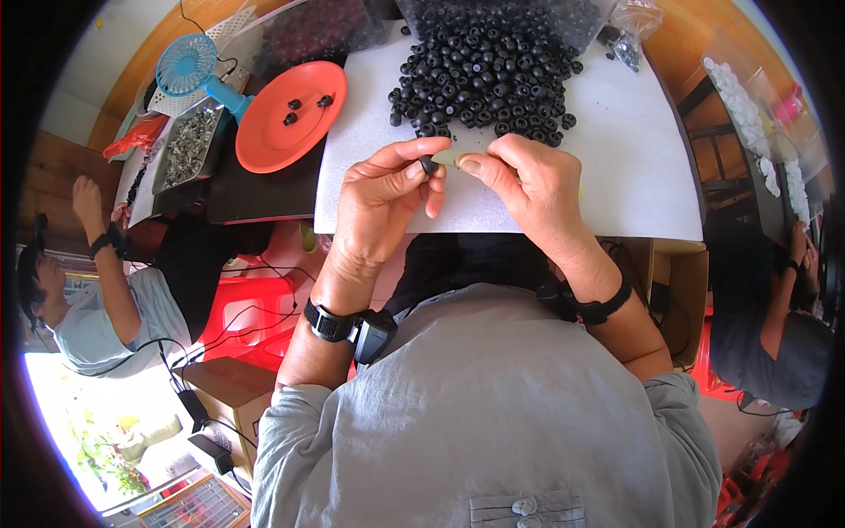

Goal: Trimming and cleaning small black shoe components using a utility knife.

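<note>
Between the fingertips of my left hand (385, 187) is a small round black part (429, 165). My right hand (537, 180) pinches a short pale, translucent piece (447, 158), whose tip meets the black part; whether it goes inside cannot be made out. Both hands are raised over the near edge of the white work surface (634, 167). Just beyond them spreads a heap of similar black parts (493, 75), many with a hole in them. On the left lies an orange-red plate (264, 150) holding 3 black pieces.
A blue handheld fan (187, 66) leans beside the plate. Farther left, a tray (189, 150) contains small shiny parts. A clear bag (629, 48) lies at the far right corner. One person (114, 290) sits at left, another (775, 308) at right near white pieces.
</note>
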`<state>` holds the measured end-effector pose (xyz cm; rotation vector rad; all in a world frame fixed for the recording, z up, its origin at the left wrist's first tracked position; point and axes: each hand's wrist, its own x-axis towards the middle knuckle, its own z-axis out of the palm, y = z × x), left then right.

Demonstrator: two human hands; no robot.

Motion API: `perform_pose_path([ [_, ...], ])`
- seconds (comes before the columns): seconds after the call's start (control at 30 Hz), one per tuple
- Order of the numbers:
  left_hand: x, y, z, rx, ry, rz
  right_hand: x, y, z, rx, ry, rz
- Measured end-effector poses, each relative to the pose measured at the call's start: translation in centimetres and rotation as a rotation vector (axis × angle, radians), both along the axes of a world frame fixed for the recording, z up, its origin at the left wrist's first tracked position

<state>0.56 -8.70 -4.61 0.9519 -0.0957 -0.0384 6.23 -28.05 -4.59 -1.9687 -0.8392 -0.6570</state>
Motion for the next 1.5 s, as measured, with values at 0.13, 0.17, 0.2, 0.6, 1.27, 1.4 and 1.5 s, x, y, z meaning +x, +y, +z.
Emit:
perform_pose_path([
  [0.13,0.07,0.20,-0.07,-0.032,-0.002,-0.016,-0.08,-0.02,0.11,-0.011,0.000,-0.001],
  [0.17,0.07,0.23,-0.09,-0.038,0.003,-0.021,-0.04,-0.01,0.08,-0.010,-0.001,-0.002],
  [0.2,0.06,0.24,-0.10,-0.044,0.008,-0.026,0.00,0.00,0.01,-0.003,-0.012,0.003],
  [0.6,0.04,0.01,-0.21,-0.039,0.015,0.013,0.25,0.00,-0.28,-0.036,-0.104,0.001],
  [1.27,0.03,-0.33,-0.25,-0.015,-0.016,0.015,0.06,0.14,-0.38,0.029,-0.074,-0.071],
  [1.4,-0.01,-0.39,-0.30,-0.001,-0.011,0.034,0.06,0.16,-0.38,0.011,-0.080,-0.067],
  [1.5,-0.13,-0.44,-0.18,-0.003,-0.002,0.033,0.07,0.15,-0.38,0.002,-0.087,-0.066],
])
